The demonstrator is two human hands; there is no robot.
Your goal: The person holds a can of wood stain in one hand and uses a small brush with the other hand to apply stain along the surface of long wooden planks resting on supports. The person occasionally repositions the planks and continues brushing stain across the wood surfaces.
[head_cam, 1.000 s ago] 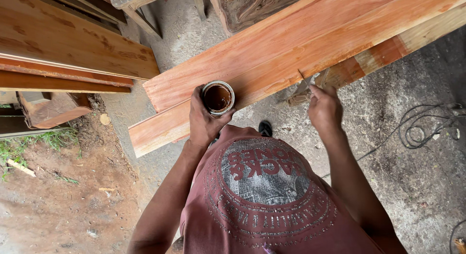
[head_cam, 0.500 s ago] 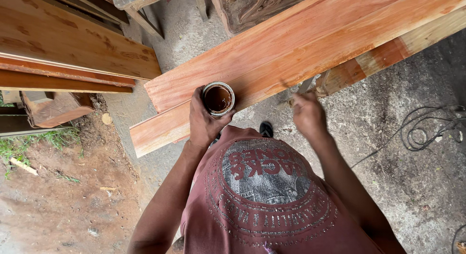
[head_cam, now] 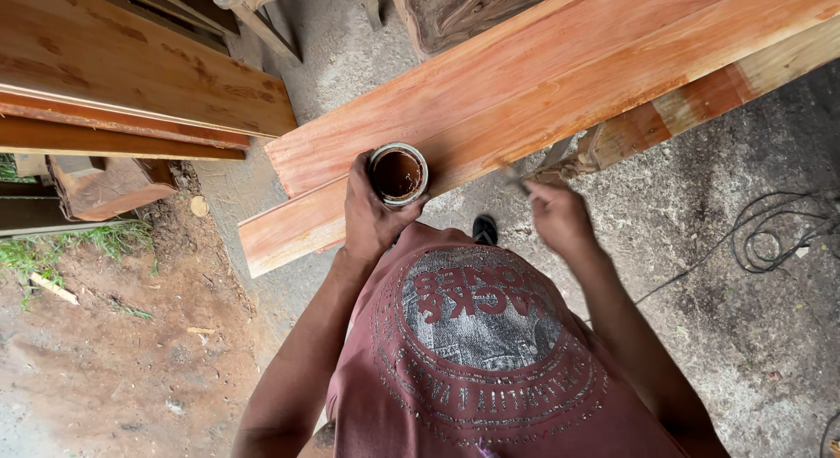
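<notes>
Two hands up, both loaded. Far left: stacked boards [head_cam: 131, 82], a wood offcut [head_cam: 105, 187] below them, dirt and grass past that. My left hand [head_cam: 372, 215] is wrapped around a small round can [head_cam: 398, 174], fingers closed on its side, open top showing dark reddish-brown liquid. Can sits just over the near edge of the long reddish plank [head_cam: 542, 90] that runs diagonally up to the right. My right hand [head_cam: 560, 217] is pinched shut on a thin brush [head_cam: 516, 178], blurred, tip near the plank's lower edge. Right of that: concrete floor, black cable [head_cam: 770, 239] coiled.
</notes>
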